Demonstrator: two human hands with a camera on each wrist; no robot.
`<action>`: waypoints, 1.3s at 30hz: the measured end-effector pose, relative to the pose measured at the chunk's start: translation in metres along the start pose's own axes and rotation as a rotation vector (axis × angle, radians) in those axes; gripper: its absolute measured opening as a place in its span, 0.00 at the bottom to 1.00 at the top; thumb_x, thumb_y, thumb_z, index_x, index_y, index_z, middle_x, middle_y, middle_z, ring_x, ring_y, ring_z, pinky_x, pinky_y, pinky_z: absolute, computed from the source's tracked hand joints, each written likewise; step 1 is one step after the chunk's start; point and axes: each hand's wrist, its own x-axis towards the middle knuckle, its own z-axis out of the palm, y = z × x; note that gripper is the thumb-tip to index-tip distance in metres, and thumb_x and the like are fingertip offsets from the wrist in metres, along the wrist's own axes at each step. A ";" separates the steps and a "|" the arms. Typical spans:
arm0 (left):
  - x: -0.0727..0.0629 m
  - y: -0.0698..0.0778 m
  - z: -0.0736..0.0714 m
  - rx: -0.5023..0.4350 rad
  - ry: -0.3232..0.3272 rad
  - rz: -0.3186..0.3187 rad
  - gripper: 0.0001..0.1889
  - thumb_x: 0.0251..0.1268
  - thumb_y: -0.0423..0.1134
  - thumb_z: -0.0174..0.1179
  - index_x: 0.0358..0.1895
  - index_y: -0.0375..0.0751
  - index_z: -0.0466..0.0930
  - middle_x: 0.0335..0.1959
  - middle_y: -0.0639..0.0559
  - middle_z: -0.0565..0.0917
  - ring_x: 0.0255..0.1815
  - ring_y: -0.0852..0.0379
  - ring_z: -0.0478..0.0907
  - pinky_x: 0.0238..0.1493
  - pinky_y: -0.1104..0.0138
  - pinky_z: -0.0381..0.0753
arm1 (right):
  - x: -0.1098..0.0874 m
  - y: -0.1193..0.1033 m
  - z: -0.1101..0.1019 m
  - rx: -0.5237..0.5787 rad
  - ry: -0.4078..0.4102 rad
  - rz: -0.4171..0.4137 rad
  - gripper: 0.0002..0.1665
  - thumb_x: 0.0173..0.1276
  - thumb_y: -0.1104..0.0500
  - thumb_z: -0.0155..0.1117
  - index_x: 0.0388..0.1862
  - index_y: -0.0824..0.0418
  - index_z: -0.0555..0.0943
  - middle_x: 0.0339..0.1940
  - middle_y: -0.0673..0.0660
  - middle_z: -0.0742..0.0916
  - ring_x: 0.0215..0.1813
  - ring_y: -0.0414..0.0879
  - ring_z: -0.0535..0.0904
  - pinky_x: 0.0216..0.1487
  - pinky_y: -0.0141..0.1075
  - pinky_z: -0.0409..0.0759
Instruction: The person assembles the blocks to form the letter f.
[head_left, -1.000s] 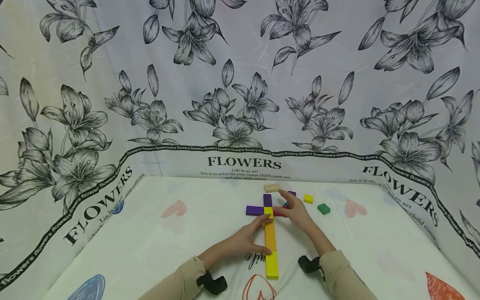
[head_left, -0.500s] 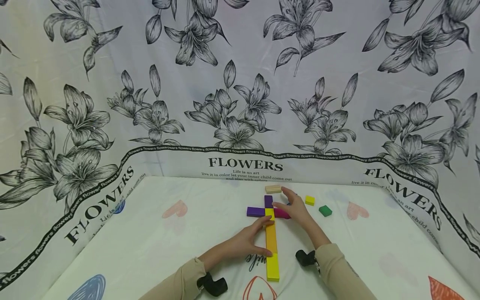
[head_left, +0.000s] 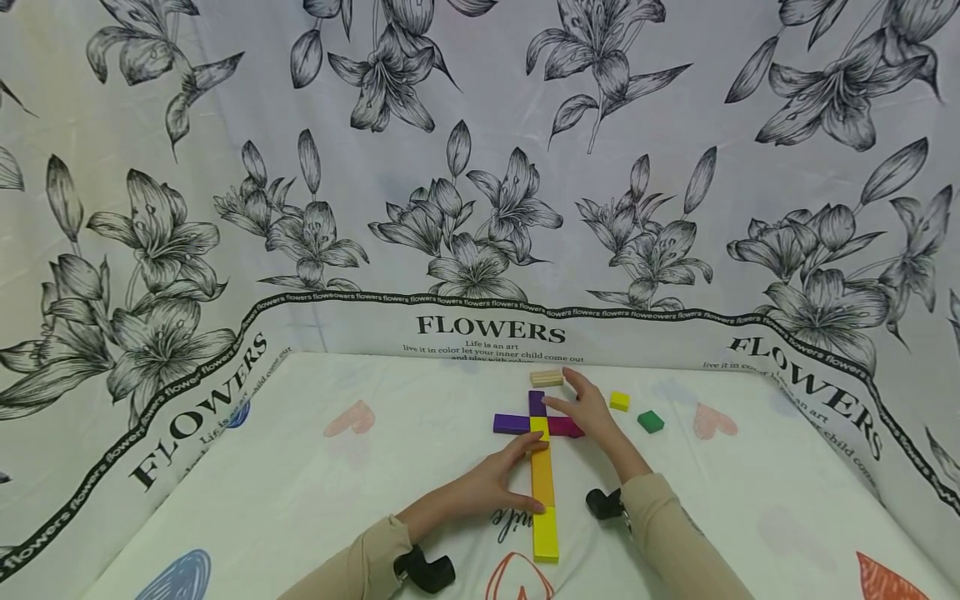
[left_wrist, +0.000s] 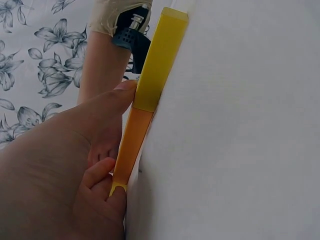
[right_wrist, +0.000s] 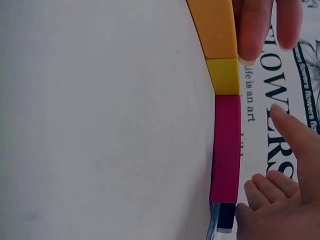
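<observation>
A row of toy blocks lies on the cloth: a yellow block (head_left: 546, 535), an orange block (head_left: 542, 479) and a yellow cube (head_left: 539, 428). Two purple blocks, one at the left side (head_left: 512, 423) and one at the far end (head_left: 537, 403), and a crimson block (head_left: 565, 427) extend from the cube. My left hand (head_left: 487, 482) touches the row from the left, its thumb near the yellow-orange joint and fingertips near the cube. Beside the far purple block, my right hand (head_left: 594, 414) has thumb and forefinger apart. In the right wrist view, a dark block (right_wrist: 226, 217) sits beyond the crimson block.
Behind the row lies a ridged wooden piece (head_left: 546, 378). To the right are a small yellow block (head_left: 619, 401) and a green block (head_left: 651, 421). A blue translucent strip (right_wrist: 213, 220) shows in the right wrist view. The flower-printed curtain (head_left: 480, 208) rises behind.
My right hand and forearm have shifted slightly left, with the thumb now nearer the far purple block. More of the crimson block shows. My left hand stays in place.
</observation>
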 end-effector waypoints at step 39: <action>0.000 -0.003 -0.001 0.013 -0.014 0.015 0.51 0.56 0.52 0.70 0.78 0.57 0.45 0.75 0.62 0.64 0.79 0.56 0.55 0.78 0.46 0.54 | 0.032 -0.009 0.024 -0.091 0.067 0.015 0.45 0.66 0.52 0.68 0.76 0.61 0.59 0.76 0.65 0.67 0.77 0.61 0.59 0.78 0.55 0.58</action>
